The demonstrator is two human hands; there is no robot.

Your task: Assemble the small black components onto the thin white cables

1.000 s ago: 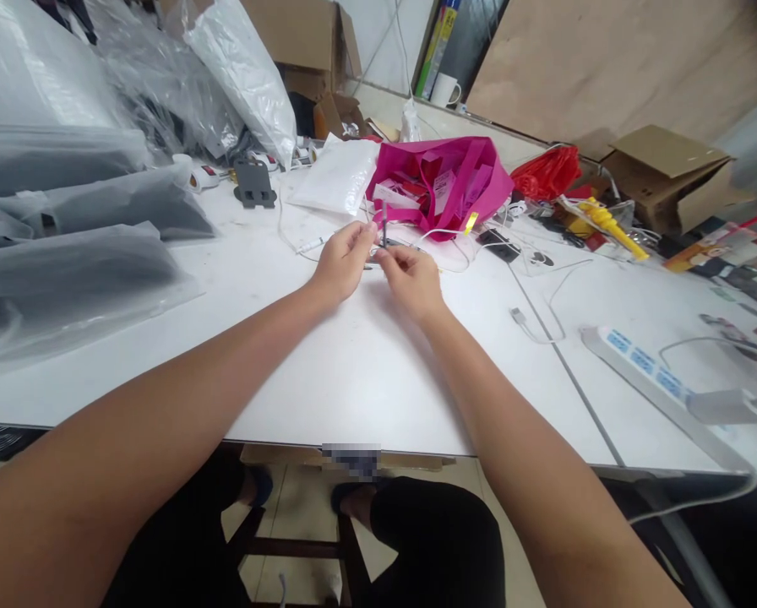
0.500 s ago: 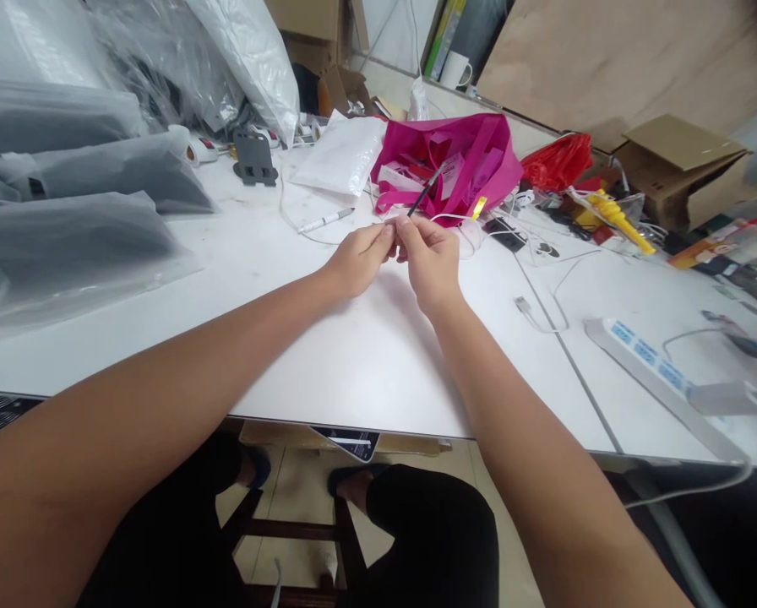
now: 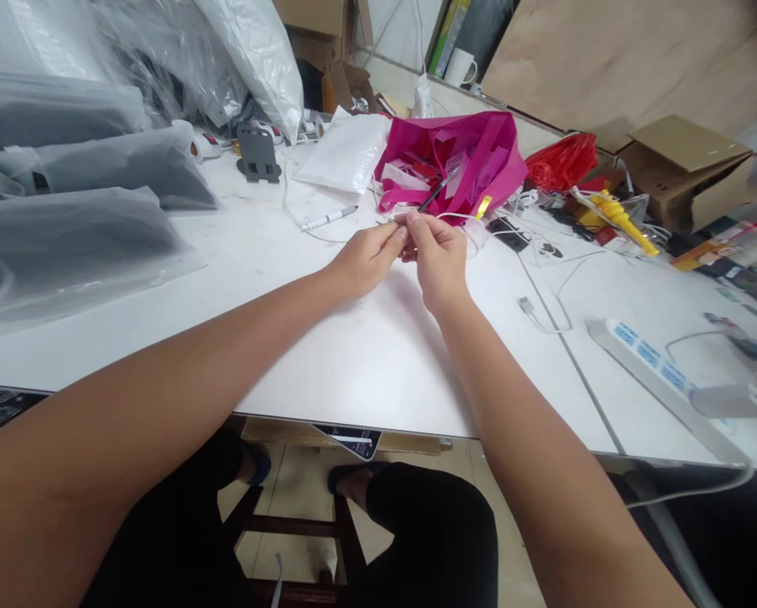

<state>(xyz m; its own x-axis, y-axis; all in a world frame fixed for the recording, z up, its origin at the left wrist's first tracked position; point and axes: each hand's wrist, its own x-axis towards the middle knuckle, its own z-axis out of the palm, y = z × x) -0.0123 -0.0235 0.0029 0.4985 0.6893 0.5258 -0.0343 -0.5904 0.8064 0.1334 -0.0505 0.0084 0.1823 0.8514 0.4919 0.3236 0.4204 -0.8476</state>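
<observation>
Above the white table my two hands meet, fingertips together. My right hand (image 3: 440,253) is closed in a pinch around the near end of a slim dark pen (image 3: 430,196), whose far end slants up toward the pink bag. My left hand (image 3: 371,256) is closed too, thumb and fingers pressed together against the right fingertips. A thin dark tip pokes out just above the left fingers; whether it belongs to the pen is hidden by the fingers. A white pen (image 3: 329,219) lies on the table beyond my left hand.
Behind the hands stands a pink bag (image 3: 511,160) full of papers, beside a white plastic mailer (image 3: 346,156). Grey plastic packages (image 3: 68,245) are stacked at left. A power strip (image 3: 645,359), loose cables and a cardboard box (image 3: 683,169) occupy the right.
The view has shifted slightly. My fingers have changed their hold, and the dark pen now slants a little lower. A thin tip now shows above the left fingers.
</observation>
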